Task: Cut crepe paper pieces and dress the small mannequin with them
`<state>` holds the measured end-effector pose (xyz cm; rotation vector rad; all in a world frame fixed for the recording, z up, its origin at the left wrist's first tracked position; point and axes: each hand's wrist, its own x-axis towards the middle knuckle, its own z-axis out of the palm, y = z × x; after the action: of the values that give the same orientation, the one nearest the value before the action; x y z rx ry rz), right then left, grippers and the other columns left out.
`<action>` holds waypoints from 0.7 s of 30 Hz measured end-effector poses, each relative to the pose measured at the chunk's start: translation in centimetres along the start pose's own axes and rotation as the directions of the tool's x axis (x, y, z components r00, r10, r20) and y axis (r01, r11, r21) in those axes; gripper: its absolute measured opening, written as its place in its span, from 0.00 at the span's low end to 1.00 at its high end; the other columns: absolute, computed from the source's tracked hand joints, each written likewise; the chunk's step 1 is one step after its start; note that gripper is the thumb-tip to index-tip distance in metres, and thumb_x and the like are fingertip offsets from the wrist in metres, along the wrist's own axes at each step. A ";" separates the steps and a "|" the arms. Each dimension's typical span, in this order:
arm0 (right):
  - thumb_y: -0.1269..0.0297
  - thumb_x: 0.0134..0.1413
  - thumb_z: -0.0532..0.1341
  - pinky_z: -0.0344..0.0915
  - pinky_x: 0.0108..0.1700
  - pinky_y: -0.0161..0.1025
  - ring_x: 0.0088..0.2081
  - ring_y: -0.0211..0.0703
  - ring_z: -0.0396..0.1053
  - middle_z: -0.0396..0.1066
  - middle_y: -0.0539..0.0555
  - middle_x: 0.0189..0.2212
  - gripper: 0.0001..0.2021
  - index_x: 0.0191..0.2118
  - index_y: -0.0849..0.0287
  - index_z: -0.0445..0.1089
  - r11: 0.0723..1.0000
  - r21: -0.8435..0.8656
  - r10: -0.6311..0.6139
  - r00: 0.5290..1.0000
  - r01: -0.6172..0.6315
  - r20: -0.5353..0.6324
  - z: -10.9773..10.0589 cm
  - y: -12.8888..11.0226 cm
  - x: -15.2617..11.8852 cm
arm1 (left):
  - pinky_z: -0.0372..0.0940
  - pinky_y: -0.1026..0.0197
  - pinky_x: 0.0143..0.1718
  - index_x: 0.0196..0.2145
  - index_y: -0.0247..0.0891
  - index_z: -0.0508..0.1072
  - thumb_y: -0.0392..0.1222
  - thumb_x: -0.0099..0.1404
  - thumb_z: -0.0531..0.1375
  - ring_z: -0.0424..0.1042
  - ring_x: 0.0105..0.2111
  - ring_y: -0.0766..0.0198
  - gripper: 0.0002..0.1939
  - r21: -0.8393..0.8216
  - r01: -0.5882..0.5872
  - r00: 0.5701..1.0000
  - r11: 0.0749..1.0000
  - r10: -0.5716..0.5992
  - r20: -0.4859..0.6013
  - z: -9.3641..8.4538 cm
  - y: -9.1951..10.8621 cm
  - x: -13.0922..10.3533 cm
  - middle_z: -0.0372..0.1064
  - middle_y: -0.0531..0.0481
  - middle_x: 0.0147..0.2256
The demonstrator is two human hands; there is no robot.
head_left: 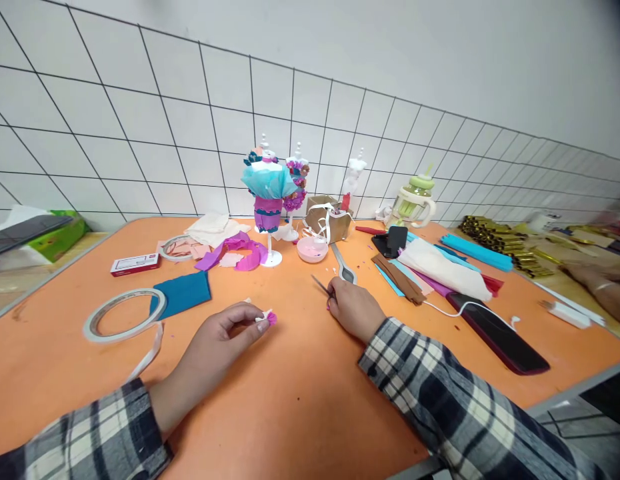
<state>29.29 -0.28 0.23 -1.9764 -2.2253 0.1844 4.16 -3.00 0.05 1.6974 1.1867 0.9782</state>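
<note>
Pinched between the thumb and fingers of my left hand (pixel 223 340) is a small pink and white paper piece (pixel 271 319), above the orange table (pixel 290 413). My right hand (pixel 354 308) is closed around a small dark metal tool (pixel 321 285) whose thin tip points up and left; its handle is mostly hidden by my fingers. Just beyond my right hand lies a grey-handled tool (pixel 346 272). A pink bowl (pixel 313 249) stands further back. A blue paper sheet (pixel 183 295) and a roll of white tape (pixel 125 315) lie left of my left hand.
Small dress forms, one in a turquoise and purple dress (pixel 268 200), stand at the back beside a brown box (pixel 330 220). A green-lidded bottle (pixel 413 200), coloured paper strips and a dark phone (pixel 505 337) are on the right. Another person's hand (pixel 597 277) is at far right.
</note>
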 end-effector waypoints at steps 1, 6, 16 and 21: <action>0.70 0.55 0.57 0.61 0.38 0.37 0.41 0.46 0.71 0.73 0.58 0.40 0.14 0.48 0.61 0.65 0.997 0.077 -0.020 1.000 0.020 -0.008 0.2 0.3 0.2 | 0.66 0.62 0.37 0.28 0.40 0.75 0.52 0.58 0.63 0.71 0.34 0.60 0.12 0.000 -0.008 1.000 1.000 0.008 -0.001 0.0 0.0 0.0 0.72 0.50 0.31; 0.68 0.56 0.56 0.61 0.33 0.34 0.29 0.37 0.70 0.72 0.52 0.32 0.08 0.41 0.58 0.70 0.883 0.469 -0.070 0.994 0.022 0.085 1.2 0.8 0.7 | 0.65 0.63 0.38 0.29 0.40 0.75 0.50 0.60 0.62 0.70 0.33 0.62 0.11 0.008 -0.056 0.998 0.998 0.056 0.024 0.0 -0.1 -0.1 0.71 0.52 0.31; 0.56 0.42 0.68 0.54 0.26 0.29 0.24 0.30 0.57 0.65 0.44 0.26 0.15 0.32 0.58 0.65 0.698 0.680 -0.430 0.891 0.226 0.145 -0.6 -2.7 -2.6 | 0.63 0.62 0.39 0.30 0.39 0.74 0.47 0.63 0.59 0.69 0.34 0.63 0.10 0.032 -0.126 0.988 0.991 0.123 0.089 -0.2 -0.5 -0.1 0.70 0.52 0.31; 0.56 0.44 0.68 0.53 0.27 0.29 0.24 0.29 0.55 0.66 0.44 0.28 0.14 0.34 0.58 0.68 0.706 0.650 -0.487 0.859 0.281 0.157 -0.6 -3.1 -3.1 | 0.63 0.60 0.42 0.34 0.41 0.75 0.46 0.65 0.58 0.71 0.38 0.61 0.08 0.080 -0.193 0.974 0.978 0.181 0.135 -0.2 -1.1 0.0 0.72 0.50 0.36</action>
<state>26.78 -3.75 1.26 -1.1561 -2.2901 1.0846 3.61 -2.75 -0.85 1.9438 1.0158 0.9233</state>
